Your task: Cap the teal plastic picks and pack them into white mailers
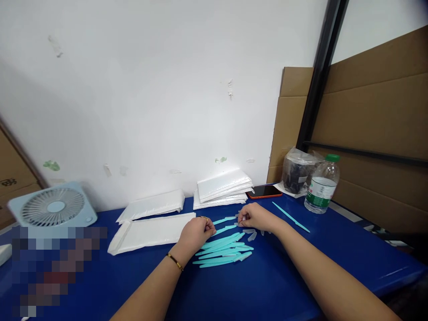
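Several teal eyebrow razors [222,245] lie in a loose pile on the blue table, handles mostly toward the left. My left hand [196,232] is closed in a pinch on the handle end of one razor [226,229] just above the pile. At that razor's other end, the fingers of my right hand [254,217] are pinched together on a small clear blade cap [236,224], partly hidden. Another razor [224,220] lies just behind. Loose clear caps [251,235] are scattered under and beside my right hand. A single razor [290,217] rests apart, right of that hand.
White plastic packets [223,185] are stacked by the wall, with more packets [154,232] at left. A phone [265,191], a water bottle [321,187] and a bagged dark object [296,174] stand or lie at back right. A pale blue fan [55,206] is far left.
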A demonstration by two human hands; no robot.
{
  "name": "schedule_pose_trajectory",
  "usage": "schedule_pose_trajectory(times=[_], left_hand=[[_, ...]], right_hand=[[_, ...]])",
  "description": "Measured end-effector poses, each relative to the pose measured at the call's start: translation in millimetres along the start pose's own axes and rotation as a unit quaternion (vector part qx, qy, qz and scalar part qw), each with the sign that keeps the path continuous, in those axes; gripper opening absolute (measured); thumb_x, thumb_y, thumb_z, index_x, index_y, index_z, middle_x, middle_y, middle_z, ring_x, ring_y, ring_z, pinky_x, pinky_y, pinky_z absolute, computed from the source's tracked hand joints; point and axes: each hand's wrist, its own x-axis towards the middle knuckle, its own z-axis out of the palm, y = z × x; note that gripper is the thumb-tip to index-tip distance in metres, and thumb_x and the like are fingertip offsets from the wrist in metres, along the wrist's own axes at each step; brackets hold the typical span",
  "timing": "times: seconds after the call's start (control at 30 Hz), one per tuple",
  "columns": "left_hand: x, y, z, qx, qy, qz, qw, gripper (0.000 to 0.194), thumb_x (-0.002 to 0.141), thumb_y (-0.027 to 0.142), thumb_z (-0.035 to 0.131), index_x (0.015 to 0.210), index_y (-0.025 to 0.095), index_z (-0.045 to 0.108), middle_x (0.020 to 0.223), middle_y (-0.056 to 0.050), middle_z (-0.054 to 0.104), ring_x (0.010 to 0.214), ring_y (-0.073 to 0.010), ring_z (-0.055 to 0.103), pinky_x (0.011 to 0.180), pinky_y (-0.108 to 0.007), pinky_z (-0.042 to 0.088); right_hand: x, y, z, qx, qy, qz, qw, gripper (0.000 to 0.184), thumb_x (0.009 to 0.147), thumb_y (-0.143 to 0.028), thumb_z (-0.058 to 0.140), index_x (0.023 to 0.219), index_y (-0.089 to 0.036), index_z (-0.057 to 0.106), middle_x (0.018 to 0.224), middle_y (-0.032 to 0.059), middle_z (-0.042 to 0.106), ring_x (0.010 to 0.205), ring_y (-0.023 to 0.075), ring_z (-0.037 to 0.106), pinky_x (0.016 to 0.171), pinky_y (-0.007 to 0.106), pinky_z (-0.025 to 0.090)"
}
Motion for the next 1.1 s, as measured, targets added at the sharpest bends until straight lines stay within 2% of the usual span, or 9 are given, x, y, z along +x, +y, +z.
schedule_pose_trajectory(times=[0.17, 0.37, 0.5, 0.6, 0.7, 0.77, 0.87, 1.0, 1.1], left_hand=[[1.3, 2.2, 4.0, 0.017, 0.011, 0.014, 1.000, 0.013, 0.075, 0.029, 0.054, 0.075, 0.022, 0.065, 0.072, 0.000, 0.063, 0.066, -0.0131, 0.054, 0.054, -0.023, 0.030], [7.1, 1.4, 10.0, 0.002, 0.015, 0.013, 1.000, 0.013, 0.076, 0.028, 0.054, 0.077, 0.021, 0.065, 0.076, -0.001, 0.064, 0.069, -0.0140, 0.055, 0.058, -0.024, 0.033], [6.3, 3.0, 6.5, 0.006, 0.023, 0.020, 1.000, 0.014, 0.076, 0.029, 0.054, 0.078, 0.021, 0.065, 0.078, -0.001, 0.064, 0.071, -0.0145, 0.055, 0.060, -0.024, 0.034], [-1.5, 6.6, -2.3, -0.007, 0.023, 0.037, 0.999, 0.022, 0.077, 0.038, 0.053, 0.083, 0.021, 0.065, 0.081, -0.002, 0.064, 0.070, -0.0143, 0.055, 0.059, -0.024, 0.035], [-10.5, 9.0, -10.0, -0.036, -0.041, 0.073, 0.996, 0.031, 0.069, 0.049, 0.059, 0.082, 0.021, 0.064, 0.079, 0.000, 0.063, 0.066, -0.0136, 0.054, 0.054, -0.022, 0.035], [-13.9, 9.2, -11.5, -0.047, -0.082, 0.083, 0.992, 0.029, 0.066, 0.047, 0.062, 0.078, 0.021, 0.065, 0.076, 0.001, 0.063, 0.065, -0.0132, 0.054, 0.053, -0.022, 0.034], [-14.5, 7.6, -9.0, -0.058, -0.092, 0.071, 0.991, 0.023, 0.072, 0.042, 0.056, 0.075, 0.020, 0.064, 0.072, 0.000, 0.062, 0.063, -0.0130, 0.054, 0.052, -0.021, 0.034], [-12.6, 4.1, -7.1, -0.074, -0.061, 0.051, 0.994, 0.023, 0.077, 0.039, 0.049, 0.078, 0.019, 0.060, 0.071, -0.001, 0.061, 0.063, -0.0135, 0.053, 0.053, -0.022, 0.035], [-11.7, 2.6, -10.5, -0.103, -0.021, 0.038, 0.994, 0.024, 0.084, 0.035, 0.036, 0.083, 0.018, 0.053, 0.071, -0.001, 0.059, 0.063, -0.0131, 0.052, 0.056, -0.022, 0.037]], right_hand=[[3.1, -2.1, 9.1, 0.039, -0.014, -0.006, 0.999, 0.016, 0.068, -0.024, 0.065, 0.081, -0.017, 0.072, 0.069, 0.0017, 0.066, 0.060, 0.0113, 0.059, 0.054, 0.019, 0.044], [9.2, -2.5, 19.3, 0.018, 0.033, -0.037, 0.999, 0.016, 0.068, -0.018, 0.062, 0.081, -0.019, 0.072, 0.074, 0.0018, 0.066, 0.061, 0.0112, 0.058, 0.055, 0.021, 0.044], [7.2, -4.6, 11.7, 0.023, 0.030, -0.039, 0.999, 0.017, 0.070, -0.023, 0.062, 0.082, -0.019, 0.072, 0.071, 0.0018, 0.066, 0.059, 0.0115, 0.057, 0.053, 0.021, 0.043], [-1.4, -1.4, -5.0, 0.031, -0.005, -0.044, 0.999, 0.018, 0.069, -0.029, 0.064, 0.082, -0.019, 0.071, 0.070, 0.0016, 0.066, 0.061, 0.0121, 0.058, 0.054, 0.021, 0.042], [-9.9, 5.5, -19.0, 0.011, -0.081, -0.011, 0.997, 0.020, 0.062, -0.031, 0.069, 0.077, -0.019, 0.071, 0.065, 0.0005, 0.064, 0.055, 0.0113, 0.055, 0.048, 0.020, 0.039], [-12.5, 9.5, -22.3, -0.006, -0.114, 0.019, 0.993, 0.018, 0.060, -0.030, 0.070, 0.074, -0.018, 0.070, 0.062, -0.0001, 0.062, 0.051, 0.0104, 0.053, 0.044, 0.019, 0.037], [-13.1, 11.2, -21.7, -0.010, -0.125, 0.036, 0.991, 0.015, 0.062, -0.028, 0.068, 0.073, -0.018, 0.068, 0.063, 0.0002, 0.062, 0.052, 0.0103, 0.053, 0.044, 0.019, 0.037], [-13.3, 7.2, -22.8, 0.009, -0.108, 0.020, 0.994, 0.012, 0.066, -0.027, 0.065, 0.073, -0.017, 0.065, 0.065, 0.0008, 0.063, 0.056, 0.0111, 0.055, 0.047, 0.019, 0.038], [-12.7, 0.6, -24.7, -0.001, -0.030, -0.024, 0.999, 0.010, 0.071, -0.027, 0.061, 0.074, -0.017, 0.062, 0.066, 0.0007, 0.061, 0.058, 0.0112, 0.054, 0.051, 0.020, 0.038]])
